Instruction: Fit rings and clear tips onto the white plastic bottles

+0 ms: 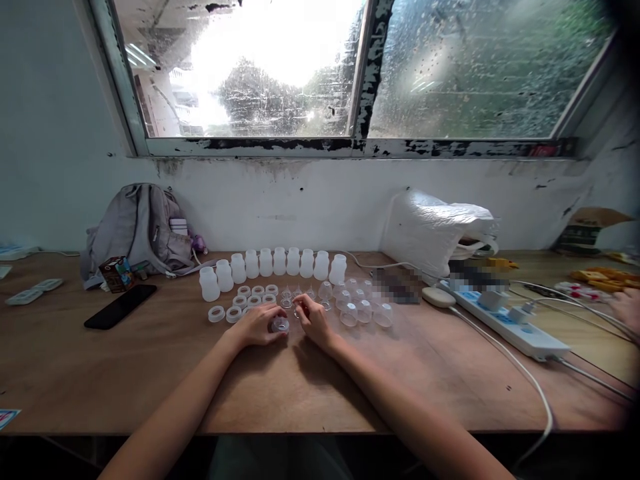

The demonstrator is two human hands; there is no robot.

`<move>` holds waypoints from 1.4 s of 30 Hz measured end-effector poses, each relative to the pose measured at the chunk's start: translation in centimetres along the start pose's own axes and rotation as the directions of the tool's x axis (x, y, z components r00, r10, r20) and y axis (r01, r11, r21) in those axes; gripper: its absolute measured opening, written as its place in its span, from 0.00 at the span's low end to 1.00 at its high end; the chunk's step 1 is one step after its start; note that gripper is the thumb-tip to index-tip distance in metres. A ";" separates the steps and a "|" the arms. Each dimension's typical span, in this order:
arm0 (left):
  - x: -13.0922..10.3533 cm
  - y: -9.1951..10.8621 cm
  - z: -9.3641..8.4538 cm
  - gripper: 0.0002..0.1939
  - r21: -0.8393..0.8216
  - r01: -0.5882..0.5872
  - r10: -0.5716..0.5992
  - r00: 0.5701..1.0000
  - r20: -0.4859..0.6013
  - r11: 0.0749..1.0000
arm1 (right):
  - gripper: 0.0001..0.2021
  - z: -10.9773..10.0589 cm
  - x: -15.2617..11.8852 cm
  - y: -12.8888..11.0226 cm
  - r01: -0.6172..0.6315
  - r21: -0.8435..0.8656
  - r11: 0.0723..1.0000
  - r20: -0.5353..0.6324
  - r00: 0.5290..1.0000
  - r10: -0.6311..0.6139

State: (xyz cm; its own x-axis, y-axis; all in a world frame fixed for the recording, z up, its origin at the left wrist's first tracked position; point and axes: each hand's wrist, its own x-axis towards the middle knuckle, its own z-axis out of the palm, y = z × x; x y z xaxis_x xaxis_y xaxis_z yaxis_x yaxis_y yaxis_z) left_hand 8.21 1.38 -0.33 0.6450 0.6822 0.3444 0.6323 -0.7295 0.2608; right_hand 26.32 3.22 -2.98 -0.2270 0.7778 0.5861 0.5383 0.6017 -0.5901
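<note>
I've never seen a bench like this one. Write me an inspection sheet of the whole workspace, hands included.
Surface: brown wooden tabletop, grain visible.
Job's things: ten white bottles in an arc; white rings, clear teat-like pieces and clear domed caps in front.
Clutter: grey backpack, drink carton and black phone at left; silvery bag at right.
Grip: left hand around a small round piece; right hand at the teat-like pieces, contact unclear.
Cables: white power strip with plugs; a white cable runs over the front edge.
Surroundings: stained wall, peeling-framed window; another person's hand at far right.
</note>
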 end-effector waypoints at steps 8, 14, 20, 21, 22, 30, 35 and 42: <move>0.1 -0.2 0.3 0.17 -0.035 0.026 -0.025 0.999 0.036 0.999 | 0.08 0.1 0.0 0.1 0.041 -0.019 0.999 0.007 0.999 -0.040; 0.2 -0.4 1.0 0.18 -0.072 0.017 -0.017 1.000 0.004 0.997 | 0.08 0.2 -0.1 0.2 0.053 -0.024 0.998 0.003 0.999 -0.053; 0.2 -0.8 1.4 0.20 -0.092 0.000 -0.001 1.000 -0.009 0.996 | 0.08 0.4 -0.2 0.3 0.050 -0.029 0.998 0.012 0.999 -0.049; 0.3 -0.8 1.4 0.20 -0.098 -0.002 0.001 1.000 -0.014 0.995 | 0.08 0.4 -0.2 0.3 0.048 -0.029 0.998 0.014 0.999 -0.047; 0.3 -0.9 1.4 0.20 -0.103 -0.003 0.002 1.000 -0.018 0.995 | 0.08 0.4 -0.2 0.3 0.045 -0.030 0.999 0.015 0.999 -0.045; 0.2 -0.7 1.1 0.15 -0.194 0.044 -0.059 0.995 -0.074 0.980 | 0.08 0.3 -0.2 0.2 0.032 -0.029 0.999 0.025 0.999 -0.031; 0.8 -1.3 1.8 0.10 -0.459 0.094 -0.202 0.960 -0.192 0.884 | 0.08 0.1 -0.1 -0.1 0.032 -0.019 0.999 0.040 0.999 -0.031; 1.4 -1.7 2.6 0.14 -0.869 0.109 -0.502 0.848 -0.173 0.483 | 0.17 -0.1 -0.3 -0.6 0.126 0.074 0.989 0.096 0.986 -0.133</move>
State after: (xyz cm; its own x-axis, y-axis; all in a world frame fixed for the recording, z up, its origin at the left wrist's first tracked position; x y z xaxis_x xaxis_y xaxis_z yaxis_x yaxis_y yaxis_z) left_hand 9.18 3.72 -2.67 0.1556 0.9356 0.3168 0.0031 -0.3212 0.9470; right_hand 26.14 2.61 -2.69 -0.3732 0.7045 0.6037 0.4439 0.7069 -0.5506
